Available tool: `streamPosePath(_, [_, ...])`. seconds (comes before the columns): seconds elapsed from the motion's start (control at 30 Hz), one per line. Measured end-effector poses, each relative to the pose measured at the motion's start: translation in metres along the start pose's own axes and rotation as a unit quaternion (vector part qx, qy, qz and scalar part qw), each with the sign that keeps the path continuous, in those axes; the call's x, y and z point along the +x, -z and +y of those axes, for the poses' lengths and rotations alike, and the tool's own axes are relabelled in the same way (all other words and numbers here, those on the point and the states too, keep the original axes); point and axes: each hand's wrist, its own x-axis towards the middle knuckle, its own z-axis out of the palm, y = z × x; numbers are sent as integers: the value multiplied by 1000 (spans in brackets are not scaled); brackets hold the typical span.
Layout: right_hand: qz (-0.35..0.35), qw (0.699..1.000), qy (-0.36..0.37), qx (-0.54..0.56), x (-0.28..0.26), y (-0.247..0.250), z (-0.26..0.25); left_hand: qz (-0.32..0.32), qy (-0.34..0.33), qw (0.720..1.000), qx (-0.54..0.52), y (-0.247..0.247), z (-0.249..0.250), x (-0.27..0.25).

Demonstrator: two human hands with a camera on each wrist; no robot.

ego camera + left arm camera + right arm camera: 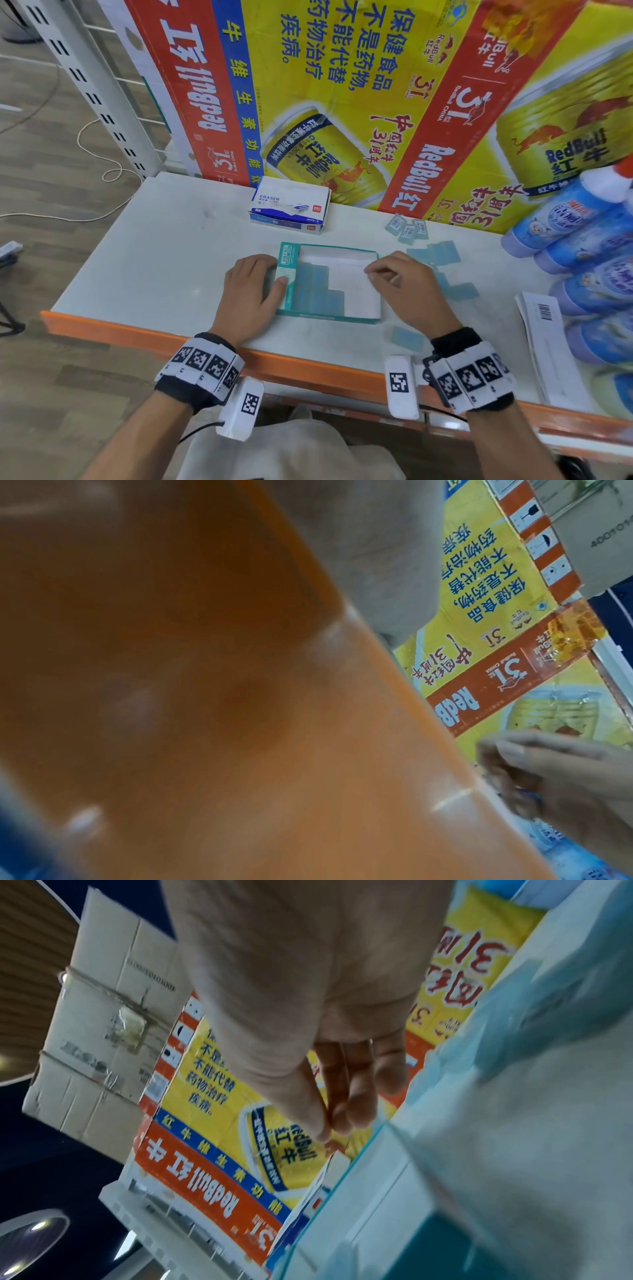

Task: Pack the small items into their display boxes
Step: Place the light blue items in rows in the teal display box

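Our right hand's fingers [375, 270] curl together at the right-centre of the head view, over the teal display box [329, 318]; whether they pinch anything we cannot tell. Our left hand [251, 291] lies flat, thumb pressing the box's left wall. Pale blue packets [317, 291] fill the box's left side, leaving its right side bare. Loose packets [442, 253] lie right of the box, nearest our right hand. Behind, a white box [289, 205] reads "ERASER"; cartons [342, 85] read "RedBull".
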Motion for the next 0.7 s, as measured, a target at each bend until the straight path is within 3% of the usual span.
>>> streamPosePath(0.1, [10, 999, -16, -34, -13, 18, 18, 14, 19, 1000, -16, 0, 5, 4])
streamPosePath(0.23, [-67, 992, -93, -58, -35, 25, 44, 9, 25, 999, -31, -4, 12, 6])
streamPosePath(0.37, [-138, 980, -106, -91, -48, 24, 54, 4, 14, 999, -42, -5, 12, 2])
streamPosePath(0.6, [-157, 980, -112, -57, -47, 23, 51, -6, 9, 1000, -12, -6, 11, 1])
streamPosePath(0.7, [-83, 990, -106, -39, -41, 27, 52, -7, 11, 1000, -10, -6, 9, 0])
